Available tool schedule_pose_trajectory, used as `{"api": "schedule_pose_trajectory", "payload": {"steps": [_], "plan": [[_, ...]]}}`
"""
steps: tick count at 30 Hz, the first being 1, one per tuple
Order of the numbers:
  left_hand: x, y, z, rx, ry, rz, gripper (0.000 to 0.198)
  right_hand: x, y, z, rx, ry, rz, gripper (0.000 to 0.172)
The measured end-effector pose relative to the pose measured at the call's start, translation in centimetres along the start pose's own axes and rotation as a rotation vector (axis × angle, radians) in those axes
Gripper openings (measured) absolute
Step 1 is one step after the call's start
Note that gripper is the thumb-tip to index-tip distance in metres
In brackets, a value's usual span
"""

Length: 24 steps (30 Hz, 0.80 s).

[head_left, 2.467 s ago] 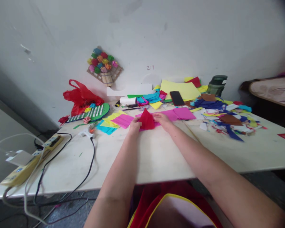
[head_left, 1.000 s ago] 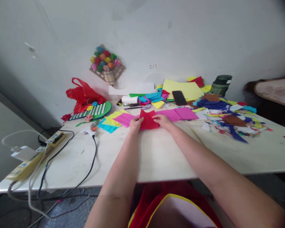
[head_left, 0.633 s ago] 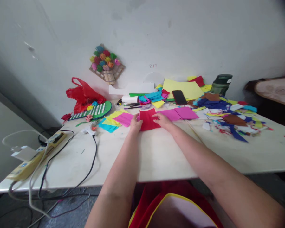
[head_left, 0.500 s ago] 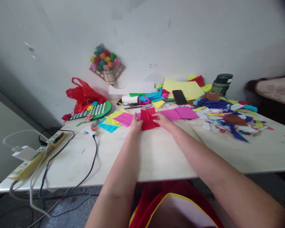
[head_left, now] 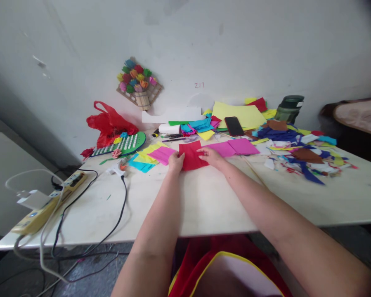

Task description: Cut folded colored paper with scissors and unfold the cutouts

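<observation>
A red paper sheet (head_left: 191,156) lies on the table between my hands. My left hand (head_left: 176,161) pinches its left edge between thumb and finger. On the sheet's right part rests my right hand (head_left: 210,157), its fingers apart and the tips touching the paper. Pink sheets (head_left: 241,147) lie to the right of the red one, behind my right hand. Left of my left hand, another pink sheet (head_left: 163,155) overlaps yellow paper (head_left: 148,152) and blue paper (head_left: 141,164).
A phone (head_left: 234,126), a green bottle (head_left: 289,108) and heaped paper scraps (head_left: 309,154) are at the back right. A red bag (head_left: 109,123) and a green board (head_left: 138,141) sit back left. A power strip (head_left: 53,202) with cables lies left.
My left hand has closed from spread fingers into a pinch on the red sheet's left edge. That edge now reaches farther left. My right hand stays nearly in place.
</observation>
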<state>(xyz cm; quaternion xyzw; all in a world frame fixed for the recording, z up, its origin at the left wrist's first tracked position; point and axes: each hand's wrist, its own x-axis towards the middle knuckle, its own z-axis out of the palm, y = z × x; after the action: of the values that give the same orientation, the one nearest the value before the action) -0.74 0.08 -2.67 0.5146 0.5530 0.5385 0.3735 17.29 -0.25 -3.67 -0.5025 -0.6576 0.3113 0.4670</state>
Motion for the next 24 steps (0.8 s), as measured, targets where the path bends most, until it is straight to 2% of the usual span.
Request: {"api": "schedule_pose_trajectory", "payload": {"steps": [7, 15, 20, 24], "plan": [[0.54, -0.58, -0.21, -0.016, -0.003, 0.002, 0.02, 0.4, 0.66, 0.18, 0.012, -0.011, 0.001, 0.035], [0.81, -0.81, -0.32, -0.076, 0.006, 0.001, 0.025, -0.03, -0.13, 0.08, 0.013, -0.027, 0.013, 0.041], [0.4, -0.07, -0.42, -0.09, 0.034, -0.046, 0.052, -0.15, -0.29, 0.03, -0.011, -0.023, 0.02, 0.042], [0.38, -0.04, -0.53, -0.023, 0.054, -0.048, 0.059, -0.02, -0.09, 0.04, -0.002, -0.034, 0.024, 0.042]]}}
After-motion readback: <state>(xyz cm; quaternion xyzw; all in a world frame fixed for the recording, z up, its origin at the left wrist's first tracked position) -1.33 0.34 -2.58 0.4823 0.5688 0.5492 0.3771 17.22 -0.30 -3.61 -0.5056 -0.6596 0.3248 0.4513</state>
